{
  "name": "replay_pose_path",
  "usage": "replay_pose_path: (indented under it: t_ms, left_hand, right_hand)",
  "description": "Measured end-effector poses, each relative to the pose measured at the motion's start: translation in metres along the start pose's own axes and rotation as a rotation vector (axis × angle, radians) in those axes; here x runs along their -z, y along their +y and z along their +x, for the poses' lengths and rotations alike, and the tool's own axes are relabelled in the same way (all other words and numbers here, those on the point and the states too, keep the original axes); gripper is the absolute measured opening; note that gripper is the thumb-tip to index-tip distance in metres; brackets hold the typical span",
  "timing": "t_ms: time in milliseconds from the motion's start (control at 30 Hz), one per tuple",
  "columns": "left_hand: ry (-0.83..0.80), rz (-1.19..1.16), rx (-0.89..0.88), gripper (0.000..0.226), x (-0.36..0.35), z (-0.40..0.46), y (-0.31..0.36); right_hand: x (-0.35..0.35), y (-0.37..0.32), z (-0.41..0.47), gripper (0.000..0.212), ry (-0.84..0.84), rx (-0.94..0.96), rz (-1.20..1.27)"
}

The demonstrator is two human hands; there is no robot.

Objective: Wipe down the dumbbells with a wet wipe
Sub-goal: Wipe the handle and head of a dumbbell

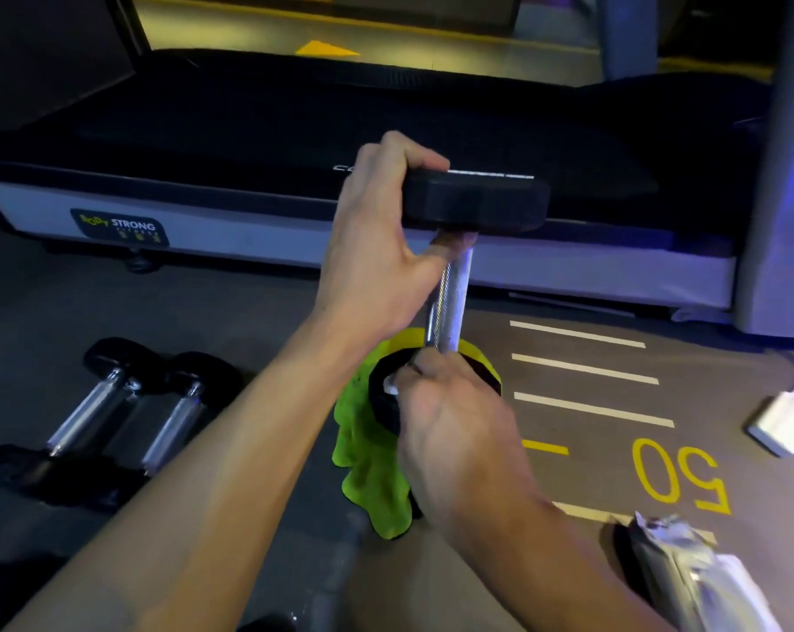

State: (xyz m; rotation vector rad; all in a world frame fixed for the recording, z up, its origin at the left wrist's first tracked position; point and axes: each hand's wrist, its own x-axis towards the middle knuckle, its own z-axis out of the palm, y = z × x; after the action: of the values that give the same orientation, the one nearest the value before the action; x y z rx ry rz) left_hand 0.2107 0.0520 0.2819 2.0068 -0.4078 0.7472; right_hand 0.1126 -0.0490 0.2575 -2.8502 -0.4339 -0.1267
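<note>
Standing on end on a lime-green cloth (372,472) on the gym floor, a black-headed dumbbell with chrome handle (447,298) is steadied at its top by the left hand (377,248) while the right hand (450,426) pinches a white wet wipe (391,386) at the handle's base, apparently mid-wipe; the stroke up the handle seems due next

Floor (249,312) with dumbbells (126,403), cloth (372,485)

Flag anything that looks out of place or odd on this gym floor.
A white charger block with its cable lies loose on the marked floor at right, and a crumpled torn wipe packet lies near the right forearm. The green cloth under the upright dumbbell is bunched.
</note>
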Motion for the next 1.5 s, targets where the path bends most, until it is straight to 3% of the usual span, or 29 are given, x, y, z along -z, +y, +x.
replay_pose_path:
  t_ms: [100,267,467,533,600,633,700,767,867,1000,1167,1267,1500]
  left_hand:
    - [-0.006,-0.015,0.010,0.052,0.003,0.001,-0.002]
    - [0.012,-0.029,0.014,0.054,0.005,-0.004,-0.003]
    - [-0.001,-0.047,0.003,0.054,-0.002,-0.004,0.002]
    - [0.002,-0.051,0.000,0.054,-0.002,-0.003,0.000]
    - [-0.003,-0.058,0.005,0.052,0.000,-0.001,-0.004]
    - [-0.008,-0.062,0.010,0.051,0.001,0.000,-0.005]
    - [-0.018,-0.063,0.021,0.048,0.001,0.003,-0.006]
    - [-0.021,-0.066,0.026,0.047,-0.001,0.006,-0.006]
    - [-0.022,-0.076,0.021,0.047,-0.005,0.008,-0.006]
    - [-0.020,-0.082,0.028,0.047,-0.007,0.010,-0.007]
    - [-0.029,-0.088,0.044,0.048,-0.005,0.014,-0.010]
    - [-0.058,-0.097,0.053,0.049,-0.005,0.015,-0.010]
    - [-0.037,-0.115,0.054,0.046,-0.007,0.014,-0.009]
  right_hand:
    - [0.004,0.014,-0.001,0.029,-0.113,0.042,0.123]
    - [0.002,0.059,-0.022,0.033,0.021,0.005,0.277]
    - [-0.018,0.038,-0.012,0.022,0.076,0.091,0.261]
    - [-0.012,0.057,-0.012,0.029,0.078,0.022,0.526]
    - [0.005,0.074,-0.014,0.032,0.089,-0.201,0.891]
    - [0.010,0.085,-0.014,0.035,0.171,-0.302,0.963]
    - [0.011,0.100,-0.013,0.042,0.400,-0.390,0.899]
    - [0.008,0.099,-0.008,0.041,0.493,-0.333,0.799]
    - [-0.006,0.079,0.000,0.035,0.391,-0.232,0.568]
    - [-0.017,0.069,0.000,0.010,0.318,-0.115,0.535]
    - [0.003,0.077,0.006,0.012,0.017,0.048,0.505]
    - [0.005,0.080,0.021,0.009,-0.071,0.093,0.393]
    - [-0.015,0.067,0.022,0.020,0.353,0.117,0.442]
